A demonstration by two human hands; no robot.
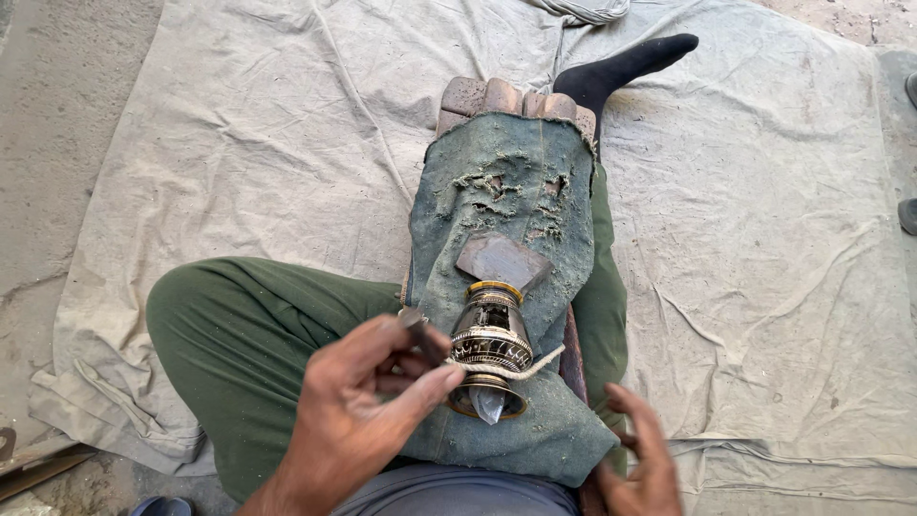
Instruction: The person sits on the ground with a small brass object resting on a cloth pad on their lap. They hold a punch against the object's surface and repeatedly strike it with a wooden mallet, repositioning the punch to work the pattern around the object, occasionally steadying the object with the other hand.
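2 hands (363,411), 1 brass vase (491,336)

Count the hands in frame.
2. The left hand is low at centre, pinching a small dark tool beside the metal pot. The right hand is at the bottom right edge, holding nothing visible. No other hands show.

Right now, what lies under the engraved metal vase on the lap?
The metal vase rests on a worn green cloth. A wooden board shows beyond the cloth's far edge; the rest beneath is covered. A cord crosses the vase.
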